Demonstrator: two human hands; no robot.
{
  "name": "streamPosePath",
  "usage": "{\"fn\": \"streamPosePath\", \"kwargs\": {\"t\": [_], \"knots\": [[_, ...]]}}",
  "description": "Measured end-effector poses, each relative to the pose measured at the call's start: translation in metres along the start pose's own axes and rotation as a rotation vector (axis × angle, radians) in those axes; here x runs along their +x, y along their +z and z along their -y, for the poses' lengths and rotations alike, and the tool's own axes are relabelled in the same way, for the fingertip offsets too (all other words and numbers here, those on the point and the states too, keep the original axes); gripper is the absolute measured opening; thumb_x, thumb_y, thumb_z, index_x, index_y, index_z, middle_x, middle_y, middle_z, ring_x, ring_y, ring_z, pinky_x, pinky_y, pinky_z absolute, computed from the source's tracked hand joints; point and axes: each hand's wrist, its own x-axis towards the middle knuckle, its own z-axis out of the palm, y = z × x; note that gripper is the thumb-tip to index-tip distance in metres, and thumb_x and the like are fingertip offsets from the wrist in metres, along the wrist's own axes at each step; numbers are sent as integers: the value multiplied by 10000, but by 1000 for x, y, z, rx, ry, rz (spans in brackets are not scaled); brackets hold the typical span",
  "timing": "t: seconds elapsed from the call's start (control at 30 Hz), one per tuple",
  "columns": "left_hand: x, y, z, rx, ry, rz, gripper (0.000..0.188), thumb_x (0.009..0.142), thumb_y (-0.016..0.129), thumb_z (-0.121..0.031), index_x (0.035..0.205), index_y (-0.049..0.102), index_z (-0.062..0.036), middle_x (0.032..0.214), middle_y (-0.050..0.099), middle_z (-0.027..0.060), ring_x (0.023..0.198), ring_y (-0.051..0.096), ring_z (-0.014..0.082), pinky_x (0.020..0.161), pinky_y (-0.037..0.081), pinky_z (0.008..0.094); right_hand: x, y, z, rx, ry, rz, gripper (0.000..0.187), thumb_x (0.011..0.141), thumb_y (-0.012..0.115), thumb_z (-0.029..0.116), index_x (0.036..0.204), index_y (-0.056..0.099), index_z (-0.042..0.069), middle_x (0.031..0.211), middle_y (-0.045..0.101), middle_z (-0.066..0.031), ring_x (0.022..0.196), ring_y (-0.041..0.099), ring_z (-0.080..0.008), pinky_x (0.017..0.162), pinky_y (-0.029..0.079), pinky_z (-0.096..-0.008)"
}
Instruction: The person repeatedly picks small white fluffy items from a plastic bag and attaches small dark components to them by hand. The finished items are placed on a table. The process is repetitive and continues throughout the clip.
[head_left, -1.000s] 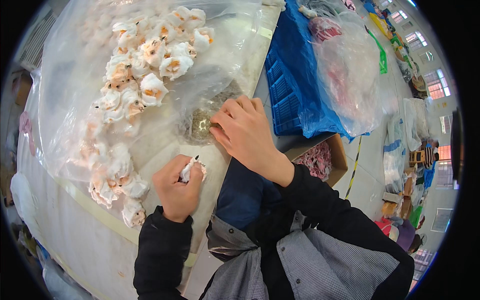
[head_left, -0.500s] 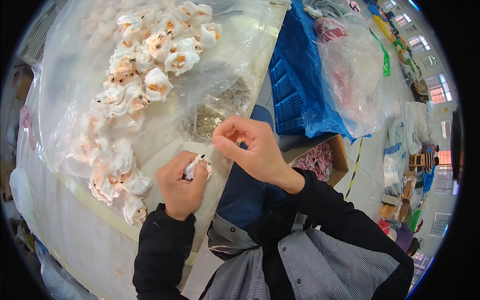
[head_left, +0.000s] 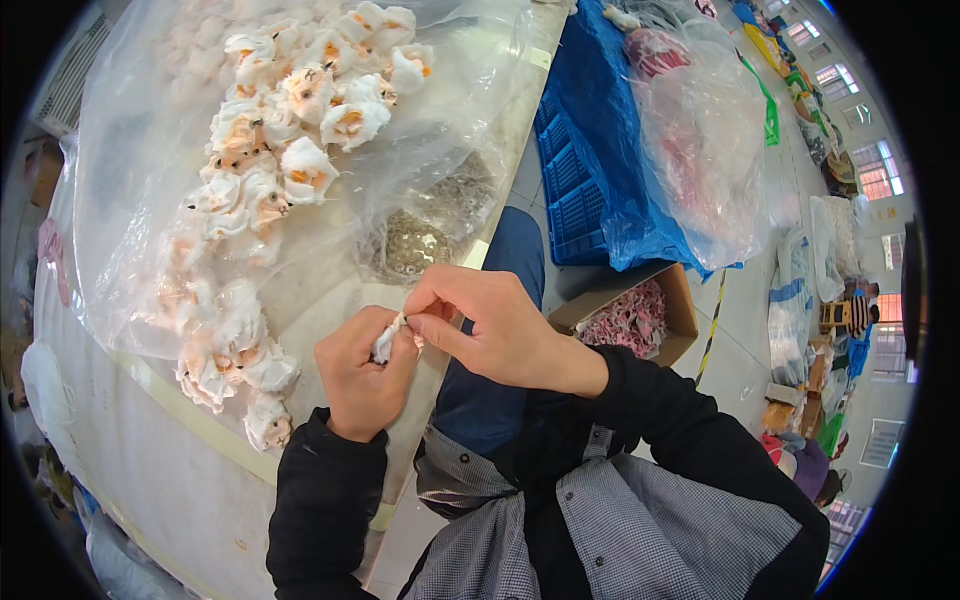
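Observation:
My left hand (head_left: pixel 352 378) is closed around a small white-and-peach plush piece (head_left: pixel 383 347) near the table's edge. Thumb and forefinger of my right hand (head_left: pixel 500 328) pinch together at the top of that piece; whatever sits between the fingertips is too small to make out. Just beyond my hands, a clear plastic bag holds many small see-through discs (head_left: pixel 410 248). A heap of similar fluffy plush pieces (head_left: pixel 265 190), some with orange patches and small black studs, spreads over clear plastic on the left.
The pale table (head_left: pixel 200 480) ends along a slanting edge beside my legs. To its right stands a blue crate (head_left: pixel 572 195) lined with blue plastic, bearing a clear bag (head_left: pixel 700 160) of pinkish contents. Below it sits a cardboard box (head_left: pixel 680 320) of pink scraps.
My right hand has come down and left from beside the bag of discs to the plush piece, its fingertips now pressed together there. The left hand has barely moved.

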Motion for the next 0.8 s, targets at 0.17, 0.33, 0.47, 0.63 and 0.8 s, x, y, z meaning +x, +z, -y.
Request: {"fn": "streamPosePath", "kwargs": {"t": [0.17,0.33,0.47,0.63,0.8], "knots": [[-2,2,3,54,53,21,52,832,680,-15,879,678,6,724,603,127,558,545,229,519,415,323,4,-6,-1,-51,-48,100,74,915,675,26,949,609,21,835,603,-116,734,631,-275,663,498,-356],[-2,1,3,148,124,85,90,810,682,-5,900,676,-9,742,603,144,566,562,287,511,425,343,2,-6,-4,-66,-76,125,101,895,660,38,900,559,30,827,588,-151,767,599,-360,667,477,-396],[-4,0,2,167,138,89,124,805,683,3,927,695,-17,746,610,145,564,564,285,505,426,343,2,-7,-3,-4,-28,155,100,887,662,23,901,563,20,847,593,-153,785,600,-356,672,479,-398],[-8,-1,3,77,60,15,218,844,681,23,1043,751,-34,800,663,71,586,564,142,515,392,281,-9,1,-6,-2,-67,17,127,940,712,46,1064,705,20,894,674,-89,758,667,-192,676,514,-295],[-18,-11,5,-174,-64,-178,279,894,656,79,1147,739,-6,1045,687,32,695,502,7,566,338,189,-24,24,-13,203,14,-250,157,961,719,70,1109,732,21,946,708,-85,787,674,-142,698,525,-263]]}}
